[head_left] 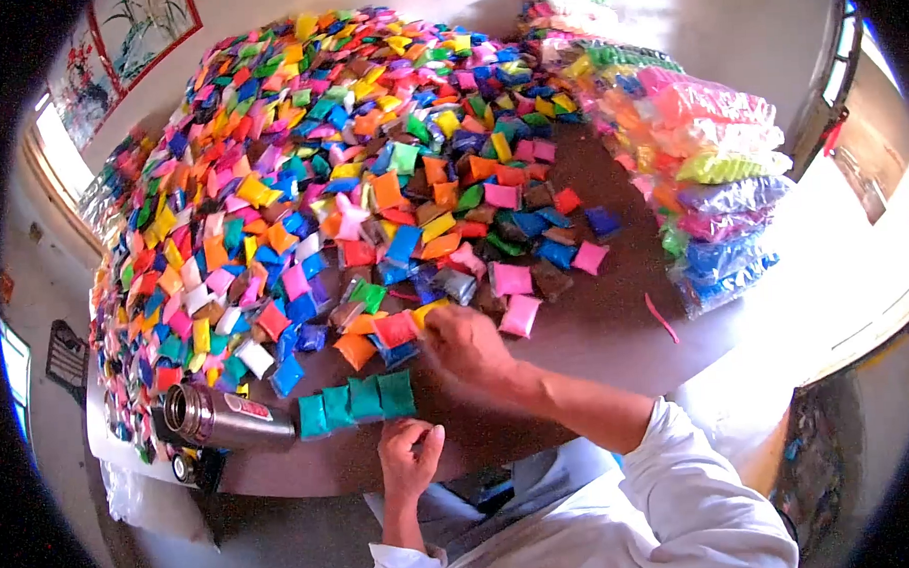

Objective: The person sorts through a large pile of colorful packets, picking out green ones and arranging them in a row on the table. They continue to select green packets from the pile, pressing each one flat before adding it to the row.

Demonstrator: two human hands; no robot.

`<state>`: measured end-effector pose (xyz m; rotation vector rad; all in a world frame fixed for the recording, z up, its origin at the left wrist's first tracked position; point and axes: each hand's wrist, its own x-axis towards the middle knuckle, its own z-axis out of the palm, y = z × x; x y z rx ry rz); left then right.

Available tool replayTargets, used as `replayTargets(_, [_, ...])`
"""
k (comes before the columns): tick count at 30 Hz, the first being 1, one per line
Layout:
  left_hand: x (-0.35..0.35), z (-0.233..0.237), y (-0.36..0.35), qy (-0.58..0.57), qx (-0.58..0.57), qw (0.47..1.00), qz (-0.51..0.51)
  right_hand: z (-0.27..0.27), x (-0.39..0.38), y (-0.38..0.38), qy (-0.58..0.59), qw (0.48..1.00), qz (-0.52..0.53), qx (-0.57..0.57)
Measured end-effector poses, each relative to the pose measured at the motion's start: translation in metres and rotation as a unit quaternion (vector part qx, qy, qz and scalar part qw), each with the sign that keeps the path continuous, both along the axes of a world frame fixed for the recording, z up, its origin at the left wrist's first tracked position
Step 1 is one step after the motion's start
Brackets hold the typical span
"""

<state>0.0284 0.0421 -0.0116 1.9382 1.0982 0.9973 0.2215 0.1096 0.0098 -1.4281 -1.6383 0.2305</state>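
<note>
A row of several teal packets [356, 404] lies side by side near the table's front edge. Just below its right end is my left hand [411, 456], its fingers curled in; whatever they may hold is hidden. My right hand [465, 346] reaches over the table at the near edge of the big pile of coloured packets [370, 167]. Its fingers are bent beside a yellow packet [431, 311] and a red packet [396, 329], and motion smears them, so a grip cannot be made out. A pink packet [519, 316] lies above and right of that hand.
An open steel flask [239, 417] lies on its side at the front left, next to a black item with a round silver part [186, 467]. Clear bags of sorted packets [722, 195] are stacked at the right. A thin pink strip [661, 318] lies on the brown table [617, 348].
</note>
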Motion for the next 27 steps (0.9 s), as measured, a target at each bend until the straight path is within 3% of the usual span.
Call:
replayTargets(2, [0.001, 0.002, 0.001, 0.019, 0.017, 1.0, 0.004, 0.005, 0.032, 0.014, -0.041, 0.998, -0.041, 0.032])
replayTargets(4, [0.0, 0.002, 0.001, 0.026, 0.023, 0.999, -0.006, 0.025, 0.056, 0.022, -0.075, 0.992, -0.099, -0.014])
replayTargets(6, [0.001, 0.002, 0.001, 0.025, 0.03, 0.999, -0.004, 0.018, 0.089, 0.038, -0.125, 0.99, -0.021, 0.066])
replayTargets(7, [0.001, 0.001, 0.002, 0.023, 0.037, 0.999, -0.004, 0.024, 0.096, 0.034, -0.178, 0.981, -0.036, 0.066])
replayTargets(13, [0.001, 0.0, 0.002, 0.042, 0.04, 0.998, -0.013, -0.009, 0.143, 0.026, -0.195, 0.974, -0.107, 0.033])
replayTargets(18, [0.005, 0.002, 0.001, 0.047, 0.05, 0.998, -0.006, -0.002, 0.18, 0.011, -0.208, 0.966, -0.148, -0.026])
replayTargets(19, [0.006, 0.002, 0.001, 0.04, 0.057, 0.998, 0.002, -0.003, 0.192, 0.011, -0.252, 0.951, -0.165, 0.067])
replayTargets(22, [0.007, 0.005, 0.001, 0.047, 0.064, 0.997, -0.001, -0.027, 0.234, 0.019, -0.2, 0.956, -0.217, 0.012])
replayTargets(25, [0.008, 0.008, 0.002, 0.056, 0.085, 0.995, -0.005, -0.025, 0.258, 0.023, -0.244, 0.921, -0.305, 0.009])
replayTargets(27, [0.009, 0.007, 0.002, 0.059, 0.09, 0.994, -0.004, -0.017, 0.261, 0.031, -0.225, 0.927, -0.296, 0.041])
